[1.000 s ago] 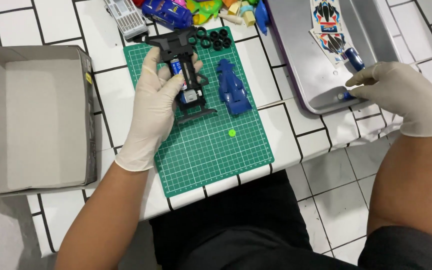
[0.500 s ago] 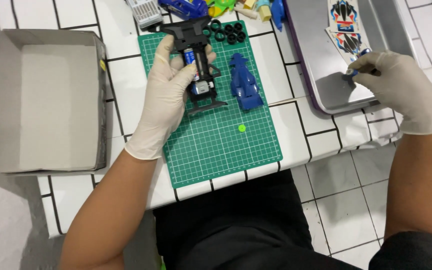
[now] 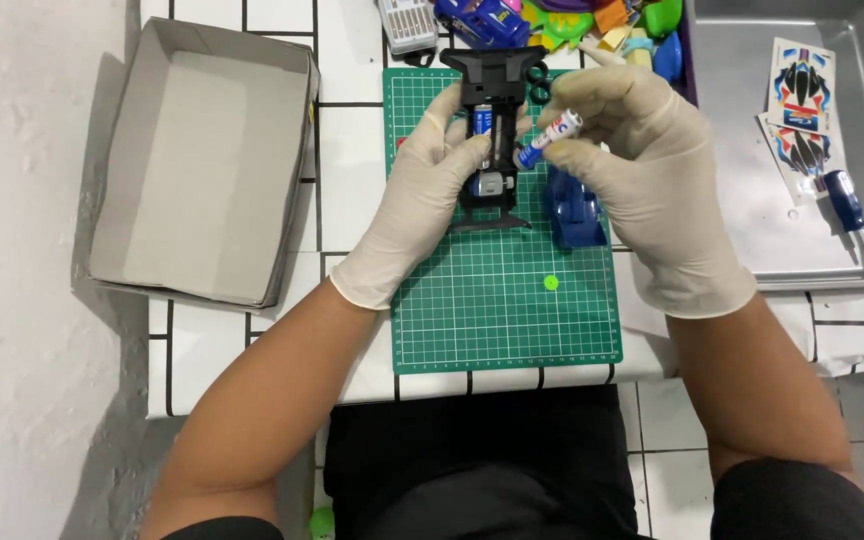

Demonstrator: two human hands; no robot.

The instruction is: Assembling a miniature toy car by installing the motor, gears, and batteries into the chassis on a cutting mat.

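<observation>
Since the earlier frame my right hand point(image 3: 652, 170) had left the steel tray point(image 3: 802, 270), its grip pinching a small white-and-blue battery point(image 3: 549, 138) above the black plastic toy-car chassis point(image 3: 493, 130) my left hand point(image 3: 422, 200) clasped on the green cutting mat point(image 3: 507, 310); gloved fingertips might have let it slip.

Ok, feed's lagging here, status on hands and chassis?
Left hand steadies black chassis on green mat. Right hand holds small battery beside it. Blue body shell lies close alongside.
</observation>
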